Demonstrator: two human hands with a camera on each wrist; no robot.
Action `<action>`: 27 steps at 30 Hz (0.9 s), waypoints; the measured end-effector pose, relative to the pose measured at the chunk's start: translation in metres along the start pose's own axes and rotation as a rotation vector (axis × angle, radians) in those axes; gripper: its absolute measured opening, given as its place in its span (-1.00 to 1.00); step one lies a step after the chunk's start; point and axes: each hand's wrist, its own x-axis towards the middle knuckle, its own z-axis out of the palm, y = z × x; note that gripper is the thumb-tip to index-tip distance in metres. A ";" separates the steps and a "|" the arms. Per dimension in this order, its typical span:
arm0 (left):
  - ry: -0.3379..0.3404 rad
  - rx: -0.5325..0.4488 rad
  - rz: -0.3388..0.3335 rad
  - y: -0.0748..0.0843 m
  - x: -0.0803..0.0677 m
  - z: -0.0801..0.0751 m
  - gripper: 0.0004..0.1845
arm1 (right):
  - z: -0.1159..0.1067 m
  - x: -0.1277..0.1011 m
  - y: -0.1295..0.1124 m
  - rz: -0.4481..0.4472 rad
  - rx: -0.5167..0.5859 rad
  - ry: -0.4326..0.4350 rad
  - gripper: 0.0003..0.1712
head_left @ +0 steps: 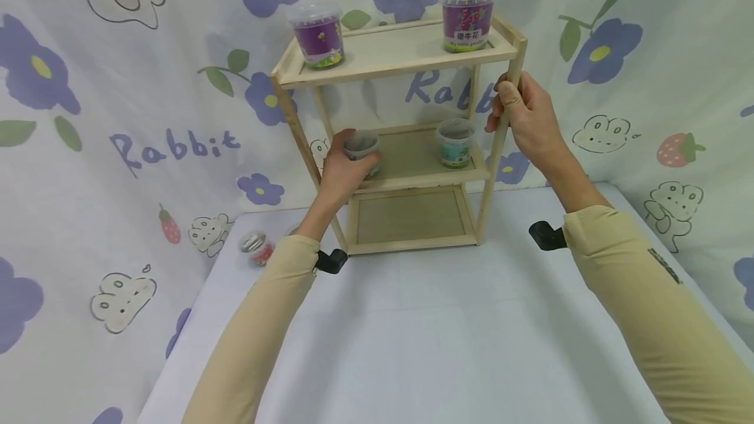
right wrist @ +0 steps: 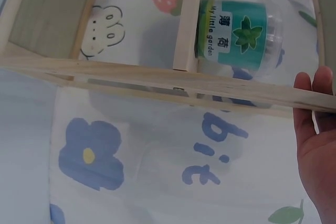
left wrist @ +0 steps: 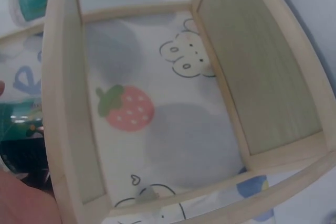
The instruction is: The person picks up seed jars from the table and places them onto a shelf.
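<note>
On the middle shelf (head_left: 412,178), left hand (head_left: 344,172) grips the tub (head_left: 361,147).

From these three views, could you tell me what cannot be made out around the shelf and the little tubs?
- Label of the tub that the left hand grips: head view, fingers cover it.
- That tub in the left wrist view: cut off by the edge; only shelf frame shows.
- Small jar on the table: head view, too small and blurred to read.
- Right hand: right wrist view, cropped by the edge.
</note>
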 end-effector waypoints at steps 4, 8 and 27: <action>-0.019 -0.002 -0.002 0.001 0.000 -0.001 -0.13 | 0.000 0.000 -0.001 0.002 0.018 0.000 -0.82; -0.036 -0.002 -0.020 0.001 -0.001 -0.003 -0.09 | 0.001 0.000 -0.001 0.004 0.052 0.003 -0.81; -0.075 -0.020 -0.031 0.006 -0.016 -0.010 0.09 | 0.001 -0.001 -0.001 0.001 0.075 0.006 -0.81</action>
